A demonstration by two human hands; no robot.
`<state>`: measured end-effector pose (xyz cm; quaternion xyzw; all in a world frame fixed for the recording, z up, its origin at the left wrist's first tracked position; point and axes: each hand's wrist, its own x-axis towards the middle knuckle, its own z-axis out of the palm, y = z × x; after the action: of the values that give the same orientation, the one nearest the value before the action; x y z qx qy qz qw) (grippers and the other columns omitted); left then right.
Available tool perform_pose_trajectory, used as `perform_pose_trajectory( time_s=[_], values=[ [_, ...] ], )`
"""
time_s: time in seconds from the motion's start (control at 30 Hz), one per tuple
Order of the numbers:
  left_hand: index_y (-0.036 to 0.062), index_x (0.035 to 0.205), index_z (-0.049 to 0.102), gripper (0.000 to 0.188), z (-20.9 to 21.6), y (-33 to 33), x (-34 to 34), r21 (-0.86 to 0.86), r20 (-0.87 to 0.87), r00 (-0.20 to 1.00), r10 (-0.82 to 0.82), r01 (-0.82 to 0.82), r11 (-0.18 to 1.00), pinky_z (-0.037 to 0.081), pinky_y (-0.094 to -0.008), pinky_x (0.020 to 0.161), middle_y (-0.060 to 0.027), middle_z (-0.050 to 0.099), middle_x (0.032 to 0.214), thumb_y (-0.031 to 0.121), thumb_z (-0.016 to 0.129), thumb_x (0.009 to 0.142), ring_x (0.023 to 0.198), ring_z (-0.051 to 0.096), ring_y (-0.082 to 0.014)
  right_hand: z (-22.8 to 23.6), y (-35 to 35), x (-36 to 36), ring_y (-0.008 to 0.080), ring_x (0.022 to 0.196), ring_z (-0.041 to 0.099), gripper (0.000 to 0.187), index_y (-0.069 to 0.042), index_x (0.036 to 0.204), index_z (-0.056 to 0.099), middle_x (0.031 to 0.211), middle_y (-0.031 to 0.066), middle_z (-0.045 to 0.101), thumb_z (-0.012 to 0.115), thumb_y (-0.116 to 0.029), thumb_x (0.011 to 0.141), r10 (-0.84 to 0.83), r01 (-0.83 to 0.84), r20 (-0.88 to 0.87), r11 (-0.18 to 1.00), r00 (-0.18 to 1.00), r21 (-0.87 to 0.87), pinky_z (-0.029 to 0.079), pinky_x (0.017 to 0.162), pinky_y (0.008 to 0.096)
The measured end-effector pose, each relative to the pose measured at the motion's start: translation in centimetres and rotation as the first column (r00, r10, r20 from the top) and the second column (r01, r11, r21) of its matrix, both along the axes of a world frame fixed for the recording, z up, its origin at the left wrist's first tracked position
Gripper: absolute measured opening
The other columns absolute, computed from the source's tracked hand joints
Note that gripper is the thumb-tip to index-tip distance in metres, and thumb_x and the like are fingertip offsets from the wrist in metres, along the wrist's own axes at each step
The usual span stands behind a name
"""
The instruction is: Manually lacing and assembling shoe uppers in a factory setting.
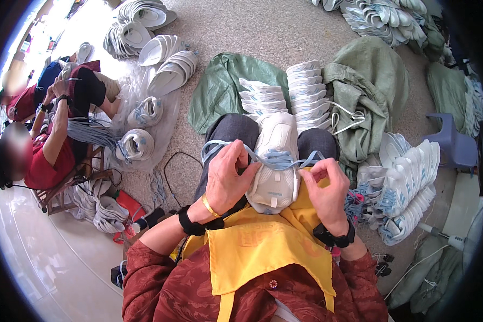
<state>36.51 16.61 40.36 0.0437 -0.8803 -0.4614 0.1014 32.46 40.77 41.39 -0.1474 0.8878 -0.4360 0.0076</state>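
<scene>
A white shoe upper (274, 185) lies across my lap, its toe pointing away from me and its heel near my yellow apron. Light blue shoelace (276, 159) crosses its throat in several rows. At the shoe's left, my left hand (229, 176) has its fingers closed on one end of the lace, which loops out past the knuckles. Opposite it, my right hand (326, 192) pinches the other lace end near the shoe's right edge. The fingertips partly cover both grips.
Stacked white uppers (308, 94) stand beyond my knees, between a green sheet (236, 80) and a green sack (373, 80). More uppers (408, 188) and a blue-grey stool (453, 140) are at right. At left, a seated person in red (51, 155) works beside a bundle of laces (91, 131).
</scene>
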Motion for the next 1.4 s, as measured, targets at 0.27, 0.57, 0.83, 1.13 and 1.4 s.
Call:
perform_pose_trajectory(
  time_s=[0.27, 0.57, 0.83, 1.13, 1.4],
  values=[
    [0.0031, 0.090, 0.057, 0.027, 0.1, 0.4, 0.0, 0.030, -0.056, 0.998, -0.030, 0.031, 0.999, 0.046, -0.0316, 0.060, -0.0064, 0.054, 0.080, -0.002, 0.081, 0.078, 0.065, 0.055, -0.0200, 0.8, -0.7, 0.5, 0.0365, 0.092, 0.067, 0.030, 0.003, 0.113, 0.064, 0.104, 0.0185, 0.064, 0.073, -0.004, 0.085, 0.206, -0.207, 0.025, 0.975, 0.978, 0.085, 0.055, 0.082, 0.0428],
    [0.0016, 0.090, 0.062, 0.014, -0.6, 0.2, 0.1, -0.016, -0.117, 0.989, -0.093, 0.092, 0.996, 0.050, -0.0354, 0.064, -0.0100, 0.057, 0.085, -0.003, 0.073, 0.084, 0.071, 0.060, -0.0262, 0.4, -1.9, 1.3, 0.0391, 0.098, 0.066, 0.027, 0.001, 0.112, 0.062, 0.104, 0.0210, 0.065, 0.064, 0.005, 0.086, 0.173, -0.154, -0.054, 0.954, 0.983, 0.257, 0.055, 0.085, 0.0454],
    [0.0007, 0.089, 0.061, 0.013, -1.1, 0.2, 0.3, -0.001, -0.124, 0.986, -0.111, 0.111, 0.994, 0.051, -0.0354, 0.063, -0.0112, 0.056, 0.084, -0.001, 0.073, 0.085, 0.069, 0.060, -0.0274, 2.4, -2.1, 0.5, 0.0374, 0.097, 0.064, 0.022, 0.002, 0.107, 0.060, 0.101, 0.0181, 0.063, 0.063, 0.006, 0.085, 0.428, -0.383, 0.023, 0.782, 0.904, 0.492, 0.054, 0.084, 0.0455],
    [-0.0003, 0.103, 0.055, 0.032, 0.4, -0.1, 1.3, -0.070, -0.059, 0.970, -0.237, 0.233, 0.970, 0.050, -0.0428, 0.082, -0.0180, 0.055, 0.098, 0.006, 0.076, 0.080, 0.094, 0.058, -0.0380, 2.1, -2.9, -1.0, 0.0343, 0.093, 0.063, 0.021, -0.001, 0.096, 0.055, 0.095, 0.0143, 0.057, 0.068, 0.003, 0.079, 0.510, -0.298, -0.248, 0.761, 0.824, 0.577, 0.052, 0.078, 0.0433],
    [-0.0018, 0.105, 0.054, 0.025, 0.3, 0.3, 1.4, -0.191, -0.054, 0.967, -0.249, 0.235, 0.953, 0.048, -0.0467, 0.084, -0.0195, 0.055, 0.098, 0.003, 0.066, 0.084, 0.096, 0.056, -0.0412, 1.9, -4.8, 0.1, 0.0393, 0.087, 0.065, 0.011, -0.001, 0.099, 0.060, 0.096, 0.0170, 0.060, 0.068, -0.004, 0.093, 0.383, -0.384, 0.088, 0.923, 0.919, -0.014, 0.052, 0.074, 0.0475]
  ],
)
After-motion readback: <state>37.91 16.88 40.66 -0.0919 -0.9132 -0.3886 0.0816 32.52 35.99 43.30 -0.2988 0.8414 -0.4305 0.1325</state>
